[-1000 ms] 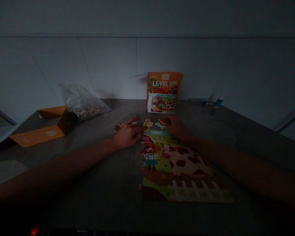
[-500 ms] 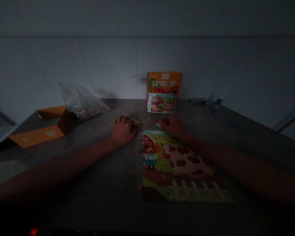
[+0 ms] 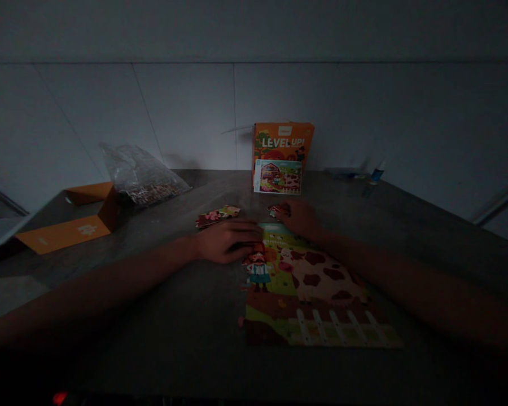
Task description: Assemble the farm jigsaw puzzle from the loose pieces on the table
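Since the previous frame, the left hand (image 3: 228, 241) had shifted across to the far-left corner of the farm puzzle (image 3: 322, 276), uncovering the loose pieces (image 3: 218, 215) beyond that corner and off to its left; the right hand (image 3: 302, 219) had kept its place at the far edge.

With the left fingers lying over the join, the likeliest trouble was a sideways push that sprang the corner loose or skewed its ragged left edge. A forced, misaligned tab could have bent, and the right wrist, so near the far edge, could have nudged the whole sheet. Dim light made a misread match likelier.

As for grip, the left fingers were stretched forward and slightly bent, touching or just above the corner; whether they pinched a piece, I could not tell. The right fingers were closed on a small clutch of pieces (image 3: 274, 213) just beyond the puzzle.
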The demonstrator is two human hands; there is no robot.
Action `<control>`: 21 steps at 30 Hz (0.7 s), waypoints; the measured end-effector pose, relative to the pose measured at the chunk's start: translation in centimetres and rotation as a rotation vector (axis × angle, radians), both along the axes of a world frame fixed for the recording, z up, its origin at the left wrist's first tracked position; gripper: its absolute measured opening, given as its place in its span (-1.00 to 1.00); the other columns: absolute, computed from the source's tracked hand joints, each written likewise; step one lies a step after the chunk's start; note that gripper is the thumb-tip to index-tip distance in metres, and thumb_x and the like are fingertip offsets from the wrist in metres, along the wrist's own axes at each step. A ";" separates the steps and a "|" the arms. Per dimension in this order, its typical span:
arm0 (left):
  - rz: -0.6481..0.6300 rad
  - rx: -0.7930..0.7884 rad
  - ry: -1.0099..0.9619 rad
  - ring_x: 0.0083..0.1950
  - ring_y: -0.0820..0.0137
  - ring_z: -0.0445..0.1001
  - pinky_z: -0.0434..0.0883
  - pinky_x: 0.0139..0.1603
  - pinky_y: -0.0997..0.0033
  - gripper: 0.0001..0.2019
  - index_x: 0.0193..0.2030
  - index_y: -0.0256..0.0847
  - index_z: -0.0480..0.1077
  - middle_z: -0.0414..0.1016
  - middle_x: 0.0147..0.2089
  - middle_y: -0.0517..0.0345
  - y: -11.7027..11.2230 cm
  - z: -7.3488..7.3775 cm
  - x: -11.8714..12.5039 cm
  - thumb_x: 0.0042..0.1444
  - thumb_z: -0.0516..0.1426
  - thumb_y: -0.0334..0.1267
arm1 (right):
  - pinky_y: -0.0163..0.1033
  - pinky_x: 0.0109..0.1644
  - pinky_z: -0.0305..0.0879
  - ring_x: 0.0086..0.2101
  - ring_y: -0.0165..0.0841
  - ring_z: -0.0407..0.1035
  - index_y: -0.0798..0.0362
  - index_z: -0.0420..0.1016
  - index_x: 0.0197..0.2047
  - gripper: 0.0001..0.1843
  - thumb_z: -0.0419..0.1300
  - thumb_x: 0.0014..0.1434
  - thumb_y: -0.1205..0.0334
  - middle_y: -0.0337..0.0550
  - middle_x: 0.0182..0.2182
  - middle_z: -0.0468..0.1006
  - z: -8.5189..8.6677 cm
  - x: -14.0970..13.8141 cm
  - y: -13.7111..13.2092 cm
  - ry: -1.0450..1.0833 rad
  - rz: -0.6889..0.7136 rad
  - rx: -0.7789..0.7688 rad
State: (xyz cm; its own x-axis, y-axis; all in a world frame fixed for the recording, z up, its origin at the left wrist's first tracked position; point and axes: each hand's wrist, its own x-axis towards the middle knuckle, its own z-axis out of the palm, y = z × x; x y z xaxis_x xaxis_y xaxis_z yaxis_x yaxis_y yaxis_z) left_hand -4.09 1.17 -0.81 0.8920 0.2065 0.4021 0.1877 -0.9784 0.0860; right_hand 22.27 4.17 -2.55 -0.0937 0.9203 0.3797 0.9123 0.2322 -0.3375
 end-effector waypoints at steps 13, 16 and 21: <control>-0.057 -0.102 0.044 0.29 0.17 0.36 0.36 0.30 0.06 -0.65 0.18 -0.27 0.41 0.43 0.23 -0.17 0.2 0.0 0.0 0.29 0.07 -0.30 | -0.07 -0.04 0.29 -0.13 -0.16 0.41 0.06 0.54 -0.14 -0.77 0.29 0.14 0.19 0.00 -0.14 0.57 -0.7 0.1 0.6 0.009 0.064 0.088; -0.055 -0.094 0.048 0.29 0.18 0.36 0.35 0.30 0.07 -0.66 0.17 -0.28 0.41 0.43 0.23 -0.18 0.1 0.1 0.1 0.30 0.07 -0.29 | -0.03 0.01 0.30 -0.10 -0.14 0.40 0.09 0.54 -0.13 -0.76 0.32 0.10 0.24 0.03 -0.15 0.54 -0.8 0.2 0.7 0.032 0.088 0.136; 0.026 -0.053 0.061 0.25 0.18 0.40 0.39 0.25 0.07 -0.63 0.23 -0.27 0.33 0.43 0.21 -0.16 0.0 -0.1 0.0 0.31 0.04 -0.27 | -0.08 -0.03 0.38 -0.14 -0.20 0.44 0.08 0.43 0.01 -0.63 0.24 0.11 0.37 -0.02 -0.17 0.52 -0.5 0.1 0.5 0.238 0.273 0.268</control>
State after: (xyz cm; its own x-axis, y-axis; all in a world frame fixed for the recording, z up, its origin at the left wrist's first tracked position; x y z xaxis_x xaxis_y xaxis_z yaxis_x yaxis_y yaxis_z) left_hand -4.08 1.20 -0.91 0.9087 0.2494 0.3347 0.2194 -0.9675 0.1255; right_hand 22.35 4.63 -3.06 -0.2005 0.7400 0.6421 0.7098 0.5614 -0.4254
